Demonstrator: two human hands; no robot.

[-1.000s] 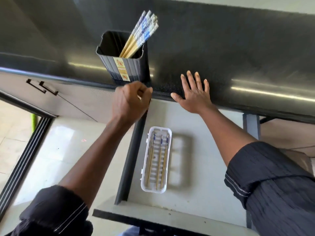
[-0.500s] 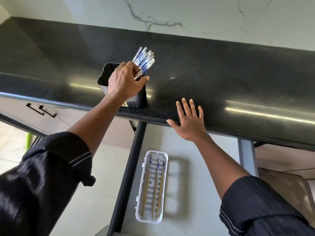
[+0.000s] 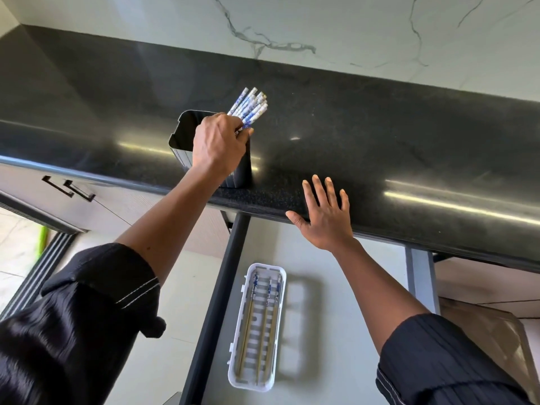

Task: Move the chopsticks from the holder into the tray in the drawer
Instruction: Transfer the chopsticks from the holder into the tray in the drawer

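A: What is shown at the holder (image 3: pixel 182 138)?

B: The left hand (image 3: pixel 217 144) is seen over the dark holder on the black countertop (image 3: pixel 380 127). Its fingers are curled around the bundle of blue-and-white chopsticks (image 3: pixel 250 108), which leans toward the holder's right-hand side with the patterned ends well above the rim. How many sticks are actually pinched cannot be told, since the contact is hidden by the knuckles.

A: And the right hand (image 3: pixel 324 217)?

B: It is laid flat, fingers spread, on the countertop edge above the open drawer (image 3: pixel 336 331). Nothing is held by it.

A: Where is the destination?

B: The white slotted tray (image 3: pixel 279 276) is seen in the drawer, near its left wall. Three chopsticks (image 3: pixel 264 323) are already laid lengthwise in it, so the task is judged partly done.

A: What could go wrong from here?

B: Three risks are judged likely. If the bundle is lifted at an angle, the holder may be dragged or tipped, as it stands close to the counter edge and is not steadied. If too many sticks are gathered loosely, some may slip out over the gap and be dropped beside the tray or onto the floor. If they are released crosswise, they may be left lying across the tray's rim.
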